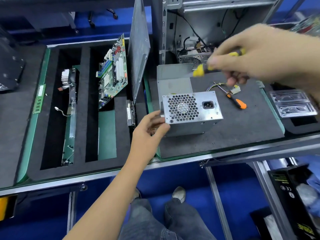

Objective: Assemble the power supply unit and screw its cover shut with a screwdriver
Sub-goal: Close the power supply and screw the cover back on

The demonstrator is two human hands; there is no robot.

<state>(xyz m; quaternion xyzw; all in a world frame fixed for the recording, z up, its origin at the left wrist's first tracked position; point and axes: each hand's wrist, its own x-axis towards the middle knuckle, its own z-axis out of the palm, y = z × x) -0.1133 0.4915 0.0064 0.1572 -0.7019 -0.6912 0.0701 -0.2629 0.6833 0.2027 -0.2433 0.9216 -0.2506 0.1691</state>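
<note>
The grey power supply unit (192,110) stands on the dark foam mat (225,135), its honeycomb fan grille and power socket facing me. A flat grey metal cover (174,78) lies behind it. My left hand (149,130) reaches to the unit's lower left corner with relaxed fingers, thumb near the corner. My right hand (263,54) is raised above the mat, blurred, and grips a yellow-and-black screwdriver (207,66). A second screwdriver with an orange handle (237,102) lies on the mat beside the unit's cable bundle and white connector (234,90).
An open computer case (207,32) stands behind the mat. To the left, a foam tray (83,108) holds a motherboard (113,70), a side panel (139,49), a memory stick (39,99) and a drive. A clear plastic tray (292,103) sits right. My legs show below the bench edge.
</note>
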